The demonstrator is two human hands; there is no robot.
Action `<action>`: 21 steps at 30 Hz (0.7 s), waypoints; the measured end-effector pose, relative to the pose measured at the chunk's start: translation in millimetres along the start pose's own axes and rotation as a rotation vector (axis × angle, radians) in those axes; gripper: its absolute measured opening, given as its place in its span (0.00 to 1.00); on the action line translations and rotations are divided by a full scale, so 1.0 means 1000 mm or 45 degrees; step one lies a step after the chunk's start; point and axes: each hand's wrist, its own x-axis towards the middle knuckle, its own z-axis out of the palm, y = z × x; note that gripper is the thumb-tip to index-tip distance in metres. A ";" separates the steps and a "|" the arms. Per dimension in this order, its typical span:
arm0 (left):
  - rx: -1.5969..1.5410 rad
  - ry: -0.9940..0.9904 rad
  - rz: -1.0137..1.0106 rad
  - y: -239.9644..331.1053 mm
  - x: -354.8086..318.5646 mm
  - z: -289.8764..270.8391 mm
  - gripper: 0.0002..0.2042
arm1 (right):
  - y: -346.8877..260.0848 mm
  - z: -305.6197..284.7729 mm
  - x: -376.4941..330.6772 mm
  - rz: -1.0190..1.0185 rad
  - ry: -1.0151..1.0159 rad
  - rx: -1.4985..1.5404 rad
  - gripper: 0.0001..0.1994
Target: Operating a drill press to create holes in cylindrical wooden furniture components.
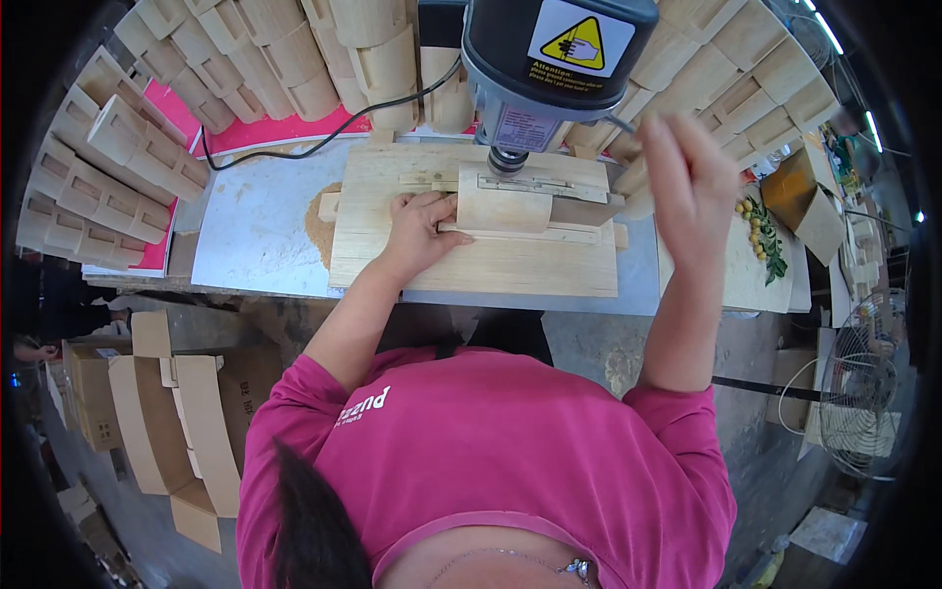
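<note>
Steadying: left hand (422, 234), front-left of the drill press (549, 103), fingers and thumb closed about the left end of the wooden block (505, 210).
Wooden block: lay just in front of and below the drill press chuck (507, 162), on a flat wooden board (392, 270) upon the table (245, 236).
Right hand: raised right of the drill press (689, 187), fingers apparently curled; could not tell whether clenched on a handle or empty.
Slip risk: block seemed liable to twist if the left grip slackened under a turning bit.
Finger risk: left fingers sat near the chuck; a slide rightward could have brought them under it.
Sawdust: pile (321, 234) left of the drill press; grains under the block might have tilted it.
Hidden: bit tip and its contact; block's underside.
Unclear: right fingertips, motion-blurred; grey rod (620, 124) beside them, far end lost.
</note>
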 end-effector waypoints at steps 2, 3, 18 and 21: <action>0.008 0.031 0.017 -0.001 -0.001 0.001 0.23 | 0.002 0.007 -0.026 0.045 0.012 0.082 0.08; 0.013 0.061 0.043 -0.001 -0.001 0.002 0.23 | 0.005 0.012 -0.037 0.090 0.030 0.155 0.07; 0.000 0.137 0.023 -0.002 -0.002 0.000 0.20 | 0.072 0.074 -0.081 -0.351 0.185 0.052 0.02; 0.135 0.102 0.051 -0.021 -0.002 0.013 0.18 | 0.078 0.053 -0.071 -0.400 0.427 -0.090 0.02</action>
